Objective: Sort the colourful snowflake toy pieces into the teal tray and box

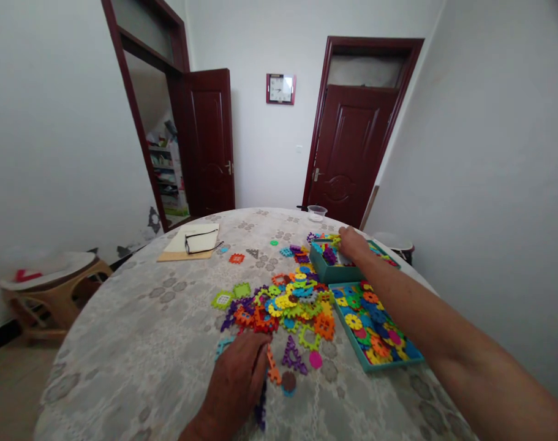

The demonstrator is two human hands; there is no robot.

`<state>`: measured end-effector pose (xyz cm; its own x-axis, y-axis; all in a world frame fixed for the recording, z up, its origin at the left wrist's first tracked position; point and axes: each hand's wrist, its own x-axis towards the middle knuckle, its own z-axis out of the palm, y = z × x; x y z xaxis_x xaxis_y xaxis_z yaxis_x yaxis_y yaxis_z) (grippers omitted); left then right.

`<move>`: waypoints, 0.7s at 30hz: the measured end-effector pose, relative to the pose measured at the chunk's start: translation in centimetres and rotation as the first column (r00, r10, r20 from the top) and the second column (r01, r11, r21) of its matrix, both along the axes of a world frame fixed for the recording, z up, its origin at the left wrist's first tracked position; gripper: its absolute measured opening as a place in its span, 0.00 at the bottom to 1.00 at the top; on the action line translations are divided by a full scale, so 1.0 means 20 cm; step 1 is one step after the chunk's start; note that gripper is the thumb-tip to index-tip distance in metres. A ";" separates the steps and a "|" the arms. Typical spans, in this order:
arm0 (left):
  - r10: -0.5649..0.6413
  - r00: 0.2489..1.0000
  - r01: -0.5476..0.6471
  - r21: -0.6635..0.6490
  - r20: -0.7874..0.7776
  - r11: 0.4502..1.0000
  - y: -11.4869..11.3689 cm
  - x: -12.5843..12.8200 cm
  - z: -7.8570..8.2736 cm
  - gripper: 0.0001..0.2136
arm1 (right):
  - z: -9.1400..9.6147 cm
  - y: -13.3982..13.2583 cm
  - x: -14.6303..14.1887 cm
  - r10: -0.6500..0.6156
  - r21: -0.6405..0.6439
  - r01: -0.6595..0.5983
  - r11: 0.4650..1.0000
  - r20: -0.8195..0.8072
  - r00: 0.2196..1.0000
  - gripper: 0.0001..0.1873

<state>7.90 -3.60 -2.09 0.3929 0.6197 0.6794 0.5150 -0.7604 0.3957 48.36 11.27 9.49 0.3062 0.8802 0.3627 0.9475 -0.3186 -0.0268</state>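
Note:
Over the near side of a heap of colourful interlocking plastic pieces [294, 300], my left hand [236, 380] rests low on the table with fingers curled together. Whatever those fingers hold is hidden. A purple piece [261, 407] pokes out below this hand, and an orange piece [273, 365] lies beside its fingertips. My right hand [352, 246] reaches to the far-left part of a teal box [327, 271] filled with pieces. Its fingers are closed at a yellow-green piece [335, 239] by the box's rim.
A teal tray [365, 364] of flower-shaped discs stands in front of the box. Glasses [200, 241] lie on a paper pad [175, 248] at the left. A clear plastic bowl [317, 212] sits at the far edge of the cloth-covered round table [136, 349].

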 end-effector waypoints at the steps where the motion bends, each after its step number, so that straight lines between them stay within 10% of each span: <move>1: 0.000 1.000 0.000 0.000 0.003 1.000 0.00 0.00 0.00 0.09 | -0.02 0.01 0.00 0.005 -0.017 -0.005 1.000 0.000 1.000 0.17; 9: -0.021 1.000 0.021 -0.021 -0.009 1.000 0.00 0.01 0.00 0.09 | -0.01 -0.09 0.00 0.097 0.042 -0.097 0.994 -0.001 0.995 0.21; 15: 0.009 1.000 -0.010 -0.068 -0.008 0.998 0.00 0.01 0.02 0.10 | 0.01 -0.44 -0.25 0.226 0.190 -0.219 0.957 -0.019 0.974 0.16; 21: 0.140 0.990 -0.139 -0.054 0.029 0.989 0.04 0.01 0.00 0.10 | -0.21 -0.96 -0.78 0.651 0.287 -0.584 0.759 -0.334 0.682 0.09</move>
<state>8.17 -2.90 -2.09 0.2785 0.7014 0.6561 0.6008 -0.6602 0.4507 32.66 -8.03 5.35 -0.1460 0.8673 0.4758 0.8205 0.3749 -0.4315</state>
